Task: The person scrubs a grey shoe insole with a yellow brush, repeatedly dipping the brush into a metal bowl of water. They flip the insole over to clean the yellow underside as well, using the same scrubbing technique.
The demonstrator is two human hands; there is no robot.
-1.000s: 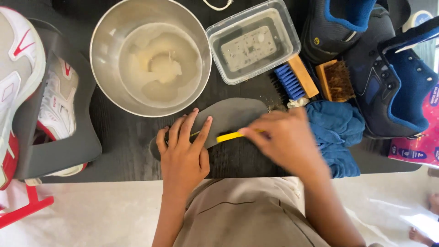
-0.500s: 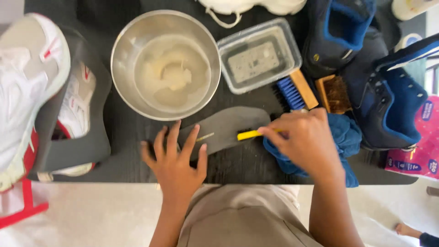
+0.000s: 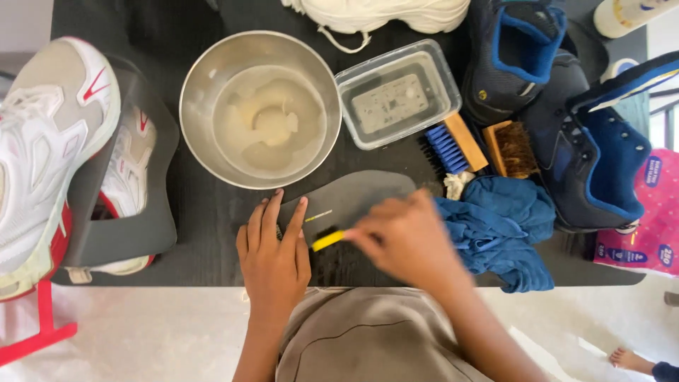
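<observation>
My left hand (image 3: pixel 272 258) flat, fingers spread, pinning grey insole (image 3: pixel 361 198) on counter (image 3: pixel 212 226); right hand (image 3: pixel 403 237) gripping yellow brush (image 3: pixel 327 239). Short strokes, steady pressure, insole kept still.

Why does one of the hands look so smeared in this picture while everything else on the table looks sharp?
In the head view, the right hand is streaked by motion blur, and the yellow brush it holds is soft too; the left hand, flat on the grey insole, is crisp; the metal bowl shows bright glare on its rim; daylight washes out the pale floor below.
</observation>
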